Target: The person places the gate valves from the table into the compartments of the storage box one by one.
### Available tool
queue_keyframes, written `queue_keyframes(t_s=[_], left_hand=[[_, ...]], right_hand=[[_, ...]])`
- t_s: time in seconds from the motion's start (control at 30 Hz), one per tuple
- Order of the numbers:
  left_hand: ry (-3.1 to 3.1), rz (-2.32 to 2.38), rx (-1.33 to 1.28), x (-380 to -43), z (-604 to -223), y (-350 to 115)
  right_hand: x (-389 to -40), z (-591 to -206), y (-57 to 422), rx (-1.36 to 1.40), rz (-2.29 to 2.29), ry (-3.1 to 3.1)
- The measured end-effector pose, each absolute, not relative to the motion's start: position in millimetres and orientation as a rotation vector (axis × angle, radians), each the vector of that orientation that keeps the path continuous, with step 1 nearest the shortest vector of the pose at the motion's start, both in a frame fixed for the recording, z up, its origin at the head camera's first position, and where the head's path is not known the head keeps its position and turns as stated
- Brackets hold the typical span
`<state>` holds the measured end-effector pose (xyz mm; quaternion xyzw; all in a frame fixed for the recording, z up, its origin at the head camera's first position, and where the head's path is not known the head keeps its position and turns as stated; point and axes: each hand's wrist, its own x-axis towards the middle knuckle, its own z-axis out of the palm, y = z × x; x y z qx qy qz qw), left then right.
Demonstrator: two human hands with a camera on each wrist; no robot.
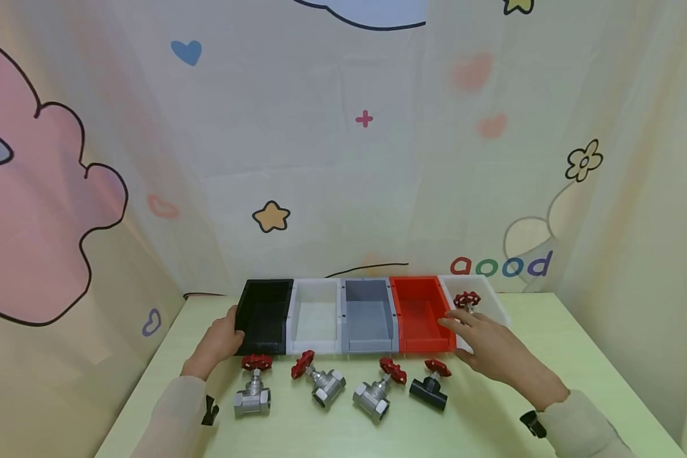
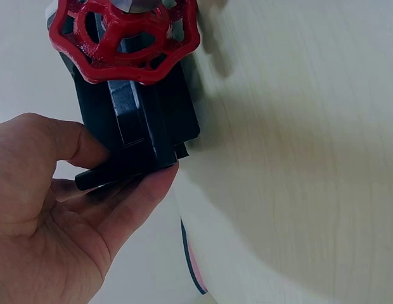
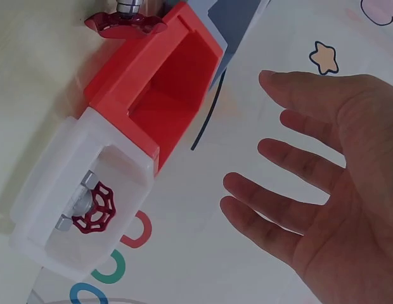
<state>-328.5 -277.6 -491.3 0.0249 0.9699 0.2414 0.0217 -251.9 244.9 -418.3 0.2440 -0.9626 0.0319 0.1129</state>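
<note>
My left hand (image 1: 216, 342) pinches the left wall of a black bin (image 1: 263, 346), the first in a row of joined bins. In the left wrist view the thumb (image 2: 82, 142) lies on one side of that wall and the fingers on the other. Over the right end of the row, my right hand (image 1: 492, 350) is held with its fingers spread and nothing in them. Below it stands a translucent white bin (image 3: 41, 190) containing a valve with a red handwheel (image 3: 96, 209). Beside that bin is a red bin (image 3: 177, 95).
In front of the bins lie silver valves with red handwheels: a left one (image 1: 253, 401), a middle one (image 1: 327, 385) and another (image 1: 372, 397). A black valve (image 1: 429, 391) lies to their right. Between the black and red bins sit a white bin (image 1: 315, 346) and a grey bin (image 1: 369, 345).
</note>
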Motion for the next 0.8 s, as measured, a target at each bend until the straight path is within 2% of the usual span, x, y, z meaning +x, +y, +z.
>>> queue_keyframes(t_s=[0.8], left_hand=[[3.004,0.753,0.063,-328.4,-492.0,-276.7]], right_hand=[[-234.4,-440.8,224.9,0.772,0.206,-2.916]])
